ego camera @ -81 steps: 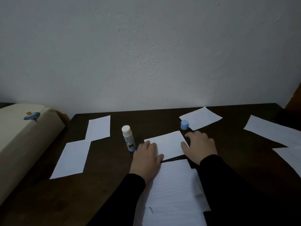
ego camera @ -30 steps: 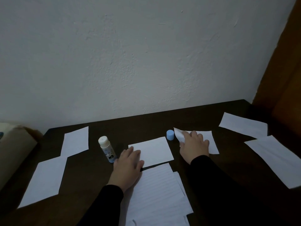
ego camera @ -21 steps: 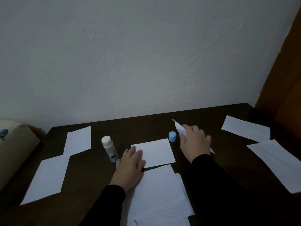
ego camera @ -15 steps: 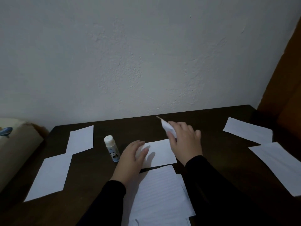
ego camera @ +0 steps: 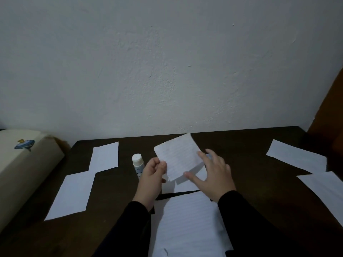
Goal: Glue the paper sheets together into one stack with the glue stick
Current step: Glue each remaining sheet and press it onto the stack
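Gluing looks barely begun: left hand [ego camera: 153, 172] pinches one small sheet [ego camera: 179, 156] aloft, right hand [ego camera: 211, 175] spread loose, several loose sheets [ego camera: 297, 156] unglued on the worktop [ego camera: 250, 164].

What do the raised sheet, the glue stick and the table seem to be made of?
Raised sheet: thin lined paper, matte; it bends where the left hand pinches it.
Glue stick: probably plastic, smooth white tube with a printed label.
Table: dark, matte, perhaps wood; no grain is visible.

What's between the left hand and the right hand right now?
Head view: the lifted lined sheet, pinched at its lower left edge by the left hand; the right hand is at its right side. Below it lies a flat sheet on the table.
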